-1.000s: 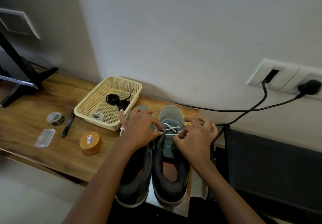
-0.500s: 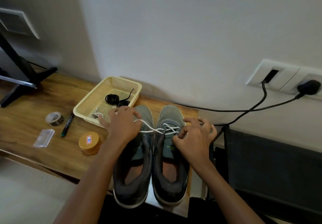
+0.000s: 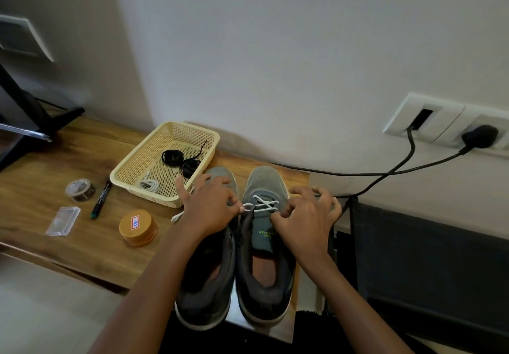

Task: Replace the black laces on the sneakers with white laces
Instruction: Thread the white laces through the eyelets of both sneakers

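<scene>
Sneakers are parked just right of the basket — probably light, with floppy uppers, best steadied at the eyelets. The white lace, crossed through the shoe farther from the basket, looks soft and limp, so it's best taken near the tip. It's pinched by the left hand. The right hand is curled at the eyelets — whether anything's held can't be told. A plain wall is behind the basket, a wooden table under it, and black laces are coiled inside.

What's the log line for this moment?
stage: lacing right shoe | left grip: pinches white lace | right grip: pinches same lace | black laces: in basket
</scene>
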Demonstrator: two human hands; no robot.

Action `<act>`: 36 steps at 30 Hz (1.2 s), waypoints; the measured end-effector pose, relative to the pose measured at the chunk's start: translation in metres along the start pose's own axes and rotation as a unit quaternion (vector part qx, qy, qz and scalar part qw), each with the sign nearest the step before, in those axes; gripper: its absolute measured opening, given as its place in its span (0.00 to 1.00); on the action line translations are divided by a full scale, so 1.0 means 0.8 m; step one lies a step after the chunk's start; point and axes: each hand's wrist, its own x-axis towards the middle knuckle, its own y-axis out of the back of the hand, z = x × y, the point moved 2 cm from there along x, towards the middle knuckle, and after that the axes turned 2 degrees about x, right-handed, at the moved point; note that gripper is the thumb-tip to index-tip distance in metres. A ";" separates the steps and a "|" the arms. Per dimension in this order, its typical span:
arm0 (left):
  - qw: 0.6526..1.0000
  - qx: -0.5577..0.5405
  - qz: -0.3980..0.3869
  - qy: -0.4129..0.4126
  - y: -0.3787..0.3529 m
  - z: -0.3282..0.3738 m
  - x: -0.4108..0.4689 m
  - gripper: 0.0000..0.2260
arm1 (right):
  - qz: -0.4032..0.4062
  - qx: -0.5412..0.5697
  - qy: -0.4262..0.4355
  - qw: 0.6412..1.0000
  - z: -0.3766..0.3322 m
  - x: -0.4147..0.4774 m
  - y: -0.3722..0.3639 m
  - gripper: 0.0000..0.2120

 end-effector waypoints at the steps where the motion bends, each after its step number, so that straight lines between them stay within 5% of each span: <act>1: 1.000 0.004 -0.002 0.003 0.001 0.001 0.000 0.08 | 0.004 0.001 0.001 1.000 0.000 0.000 0.000 0.07; 9: 0.998 -0.034 0.054 0.012 0.001 -0.002 0.004 0.12 | -0.070 0.050 -0.016 0.996 -0.003 0.015 0.009 0.09; 14: 0.999 0.019 -0.037 -0.015 -0.018 -0.003 0.014 0.18 | -0.116 0.110 -0.020 0.987 -0.019 0.033 0.005 0.04; 21: 0.978 -0.202 0.051 0.029 0.008 0.018 0.004 0.14 | -0.181 0.151 0.017 0.972 -0.034 0.053 -0.001 0.13; 25: 0.918 -0.373 0.137 0.003 0.024 0.021 -0.001 0.15 | -0.168 0.258 -0.040 0.950 -0.049 0.054 0.003 0.06; 32: 0.800 -0.577 0.164 0.009 0.044 0.033 -0.010 0.15 | -0.145 0.319 -0.010 0.937 -0.068 0.054 -0.005 0.10; 36: 0.667 -0.716 0.205 0.023 0.049 0.018 -0.004 0.20 | -0.109 0.249 -0.068 0.960 -0.044 0.065 -0.004 0.17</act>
